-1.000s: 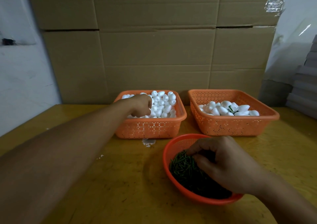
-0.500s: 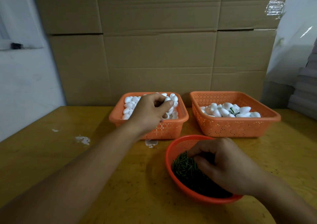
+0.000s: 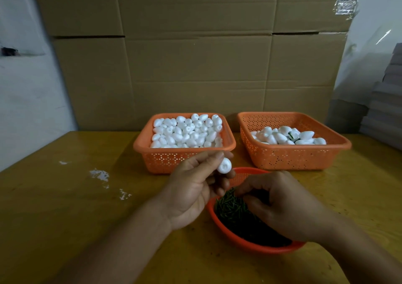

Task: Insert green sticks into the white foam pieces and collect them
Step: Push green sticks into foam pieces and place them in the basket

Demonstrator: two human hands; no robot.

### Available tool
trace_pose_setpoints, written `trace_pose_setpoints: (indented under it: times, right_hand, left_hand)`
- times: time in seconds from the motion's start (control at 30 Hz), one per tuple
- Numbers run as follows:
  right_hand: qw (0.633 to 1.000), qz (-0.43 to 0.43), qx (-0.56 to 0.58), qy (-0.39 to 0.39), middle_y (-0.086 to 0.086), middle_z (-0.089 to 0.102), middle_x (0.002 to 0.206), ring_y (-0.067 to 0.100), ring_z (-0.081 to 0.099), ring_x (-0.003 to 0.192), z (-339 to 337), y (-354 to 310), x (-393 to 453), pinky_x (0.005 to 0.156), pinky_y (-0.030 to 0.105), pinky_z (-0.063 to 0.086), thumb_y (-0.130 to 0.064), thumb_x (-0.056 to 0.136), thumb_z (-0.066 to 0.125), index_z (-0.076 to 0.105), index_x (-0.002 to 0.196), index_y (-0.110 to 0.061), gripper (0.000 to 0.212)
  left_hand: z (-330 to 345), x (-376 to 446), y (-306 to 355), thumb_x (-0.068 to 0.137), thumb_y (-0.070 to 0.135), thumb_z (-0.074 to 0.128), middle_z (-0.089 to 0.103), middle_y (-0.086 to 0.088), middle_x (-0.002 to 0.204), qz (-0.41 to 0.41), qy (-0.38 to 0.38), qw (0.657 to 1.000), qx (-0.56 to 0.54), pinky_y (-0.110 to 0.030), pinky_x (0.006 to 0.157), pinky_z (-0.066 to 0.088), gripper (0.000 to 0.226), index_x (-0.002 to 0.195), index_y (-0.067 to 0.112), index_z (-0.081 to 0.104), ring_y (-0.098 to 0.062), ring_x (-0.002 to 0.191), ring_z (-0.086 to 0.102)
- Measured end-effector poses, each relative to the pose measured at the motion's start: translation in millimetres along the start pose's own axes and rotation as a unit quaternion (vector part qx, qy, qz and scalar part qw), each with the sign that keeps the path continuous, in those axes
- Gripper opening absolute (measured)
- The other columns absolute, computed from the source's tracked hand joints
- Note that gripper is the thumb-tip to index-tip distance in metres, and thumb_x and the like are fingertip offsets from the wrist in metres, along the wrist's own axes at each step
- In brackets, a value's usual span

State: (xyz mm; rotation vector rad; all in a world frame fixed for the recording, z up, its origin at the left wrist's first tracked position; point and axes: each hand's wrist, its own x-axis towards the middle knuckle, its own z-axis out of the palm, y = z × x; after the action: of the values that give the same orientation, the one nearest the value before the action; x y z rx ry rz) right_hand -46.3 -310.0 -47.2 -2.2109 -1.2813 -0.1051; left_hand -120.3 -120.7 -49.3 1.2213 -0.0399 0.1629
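Observation:
My left hand (image 3: 193, 188) pinches one white foam piece (image 3: 224, 165) between thumb and fingers, held just above the rim of the round orange bowl (image 3: 245, 242). That bowl is full of short green sticks (image 3: 230, 207). My right hand (image 3: 280, 203) reaches into it with fingers curled among the sticks; whether it holds one is hidden. Behind, the left orange basket (image 3: 141, 146) is heaped with plain foam pieces (image 3: 187, 131). The right orange basket (image 3: 345, 145) holds foam pieces with green sticks in them (image 3: 287, 136).
Everything stands on a yellow wooden table (image 3: 65, 207) with white foam crumbs (image 3: 100, 174) at the left. A wall of cardboard boxes (image 3: 195, 55) rises behind the baskets. Grey stacked sheets (image 3: 387, 100) stand at the far right.
My left hand has drawn back from the left basket with one foam piece and now holds it near the bowl. My right hand stays in the green sticks.

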Motion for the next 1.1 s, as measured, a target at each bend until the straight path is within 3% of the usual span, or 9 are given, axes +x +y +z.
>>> trace_pose_setpoints:
  times: [0.1, 0.27, 0.47, 0.57, 0.63, 0.7, 0.83, 0.93, 1.1]
  right_hand:
    - [1.000, 0.000, -0.001, -0.006, -0.021, 0.071, 0.078, 0.001, 0.065, 0.071, -0.2, -2.1, -0.8, 0.060, 0.017, 0.048, -0.009, 0.085, 0.068, 0.077, 0.096, -0.030, 0.025]
    - [1.000, 0.002, -0.008, -0.026, -0.014, 0.073, 0.082, 0.007, 0.066, 0.070, -0.3, -3.0, 0.0, 0.063, 0.035, 0.054, -0.013, 0.088, 0.065, 0.076, 0.101, -0.030, 0.024]
    - [0.999, 0.015, -0.032, -0.033, -0.016, 0.073, 0.085, 0.006, 0.066, 0.074, -0.3, -4.1, 0.5, 0.068, 0.037, 0.054, -0.017, 0.088, 0.066, 0.076, 0.102, -0.032, 0.022]
    - [0.997, 0.016, -0.058, -0.056, -0.016, 0.073, 0.092, 0.005, 0.066, 0.081, -1.6, -7.4, 1.4, 0.074, 0.037, 0.055, -0.038, 0.090, 0.066, 0.073, 0.105, -0.037, 0.016]
    - [0.989, 0.024, -0.104, -0.101, -0.013, 0.071, 0.100, 0.008, 0.065, 0.087, -3.7, -11.7, 2.2, 0.076, 0.037, 0.055, -0.062, 0.086, 0.060, 0.069, 0.111, -0.039, 0.036]
    - [0.976, 0.043, -0.156, -0.148, -0.011, 0.068, 0.102, 0.007, 0.063, 0.089, -4.2, -13.3, 2.0, 0.077, 0.036, 0.056, -0.072, 0.079, 0.058, 0.065, 0.116, -0.040, 0.049]
    - [0.965, 0.073, -0.182, -0.176, -0.010, 0.068, 0.091, 0.007, 0.062, 0.080, -0.5, -16.9, 1.9, 0.073, 0.034, 0.055, -0.066, 0.083, 0.062, 0.066, 0.109, -0.034, 0.041]
    - [0.962, 0.077, -0.195, -0.173, -0.006, 0.067, 0.084, 0.010, 0.061, 0.075, 5.9, -19.3, 3.2, 0.070, 0.036, 0.056, -0.056, 0.088, 0.059, 0.069, 0.101, -0.029, 0.031]
    - [0.962, 0.083, -0.196, -0.173, -0.009, 0.068, 0.093, 0.013, 0.064, 0.083, 13.6, -18.4, 6.1, 0.076, 0.037, 0.058, -0.044, 0.092, 0.059, 0.069, 0.108, -0.030, 0.024]
  left_hand:
    - [-2.0, -3.7, -2.1, 0.085, 0.021, 0.071, 0.068, -0.011, 0.088, -0.002, -0.036, 0.999, -0.015, -0.023, 0.062, 0.051, 0.029, 0.110, 0.006, 0.072, -0.014, 0.072, 0.062]
    - [-0.9, -3.5, -3.1, 0.084, 0.009, 0.071, 0.065, -0.021, 0.103, 0.003, -0.053, 0.997, -0.053, -0.027, 0.070, 0.056, 0.032, 0.116, 0.006, 0.070, -0.021, 0.081, 0.066]
    - [0.1, -4.4, -2.4, 0.089, 0.007, 0.063, 0.069, -0.018, 0.104, 0.011, -0.056, 0.997, -0.051, -0.025, 0.070, 0.055, 0.023, 0.108, 0.009, 0.074, -0.018, 0.081, 0.066]
    - [-1.1, -5.6, -3.1, 0.081, -0.005, 0.069, 0.068, -0.017, 0.108, 0.014, -0.079, 0.996, -0.032, -0.026, 0.080, 0.056, 0.039, 0.118, 0.007, 0.071, -0.019, 0.088, 0.068]
    - [-0.6, -6.3, -4.8, 0.079, -0.009, 0.068, 0.068, -0.015, 0.107, 0.030, -0.073, 0.997, 0.004, -0.025, 0.082, 0.055, 0.044, 0.119, 0.009, 0.071, -0.019, 0.088, 0.067]
    - [1.9, -6.6, -7.0, 0.084, -0.010, 0.067, 0.068, -0.013, 0.104, 0.050, -0.057, 0.997, 0.033, -0.025, 0.079, 0.055, 0.040, 0.118, 0.009, 0.071, -0.019, 0.085, 0.067]
    - [6.9, -6.9, -7.8, 0.086, 0.014, 0.070, 0.070, -0.012, 0.096, 0.058, -0.042, 0.996, 0.061, -0.028, 0.070, 0.054, 0.031, 0.117, 0.012, 0.069, -0.019, 0.078, 0.066]
    - [9.1, -7.2, -7.5, 0.086, 0.031, 0.071, 0.068, -0.008, 0.087, 0.061, -0.037, 0.994, 0.082, -0.025, 0.062, 0.051, 0.020, 0.102, 0.018, 0.074, -0.017, 0.072, 0.061]
    - [8.3, -7.2, -7.8, 0.084, 0.020, 0.068, 0.068, -0.006, 0.085, 0.062, -0.045, 0.996, 0.055, -0.023, 0.059, 0.047, 0.015, 0.095, 0.017, 0.078, -0.015, 0.070, 0.060]
